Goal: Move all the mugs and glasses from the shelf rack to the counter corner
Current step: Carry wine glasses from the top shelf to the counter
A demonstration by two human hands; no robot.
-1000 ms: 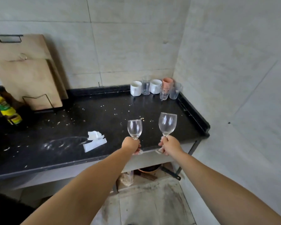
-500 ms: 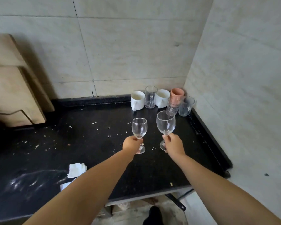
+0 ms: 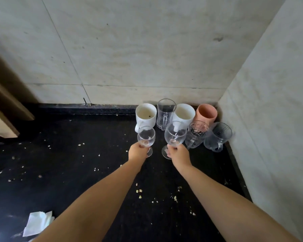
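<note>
While gripped at the stems, one per hand: small wine glass (image 3: 146, 139) in left hand (image 3: 137, 152), larger wine glass (image 3: 175, 136) in right hand (image 3: 177, 154), fingers closed round each stem, bases at or just above black counter (image 3: 77, 172), in front of corner cluster. Placing step, by appearances; next, setting down upright without knocking neighbours. Behind: glossy white mugs (image 3: 146, 115), clear handled glass mug (image 3: 165, 113), matte terracotta cup (image 3: 206, 114), ribbed glasses (image 3: 197, 134); crumbs on speckled stone.

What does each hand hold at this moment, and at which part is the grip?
The left hand holds a wine glass by its stem. The right hand holds a second wine glass, also by the stem, just under the bowl.
</note>
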